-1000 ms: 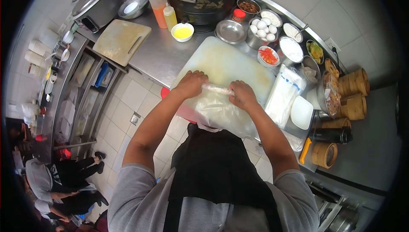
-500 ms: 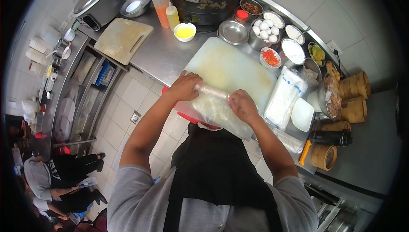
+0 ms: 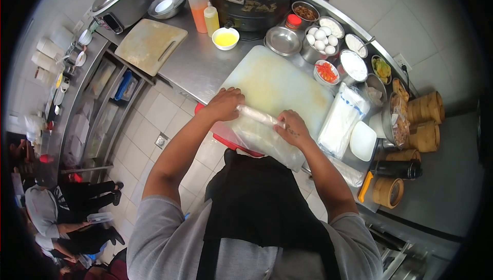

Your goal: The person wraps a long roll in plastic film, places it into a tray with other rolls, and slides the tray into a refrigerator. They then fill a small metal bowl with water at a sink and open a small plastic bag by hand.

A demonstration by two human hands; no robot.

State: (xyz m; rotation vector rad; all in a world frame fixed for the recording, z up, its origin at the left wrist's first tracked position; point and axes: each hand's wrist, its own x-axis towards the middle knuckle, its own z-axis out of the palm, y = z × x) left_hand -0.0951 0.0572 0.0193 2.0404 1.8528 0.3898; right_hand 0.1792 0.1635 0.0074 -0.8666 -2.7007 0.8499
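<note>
My left hand (image 3: 226, 104) and my right hand (image 3: 292, 128) both grip the ends of a thin pale roll (image 3: 258, 115) wrapped in clear plastic film. The film sheet (image 3: 264, 138) spreads from the roll toward my body and hangs over the counter edge. All of this lies on the near part of a large white cutting board (image 3: 280, 82). A red tray (image 3: 231, 143) pokes out under the board's near edge.
Bowls of eggs (image 3: 321, 38), red chopped pieces (image 3: 325, 71) and white powder (image 3: 353, 65) line the back right. A stack of plastic bags (image 3: 341, 118) lies right of the board. Bamboo steamers (image 3: 423, 108) stand far right. A wooden board (image 3: 149, 43) and yellow-liquid bowl (image 3: 225, 38) sit left. Other people crouch at lower left.
The roll has been pushed slightly away from my body across the board. Both hands stay on its ends, and the roll looks thinner and tighter.
</note>
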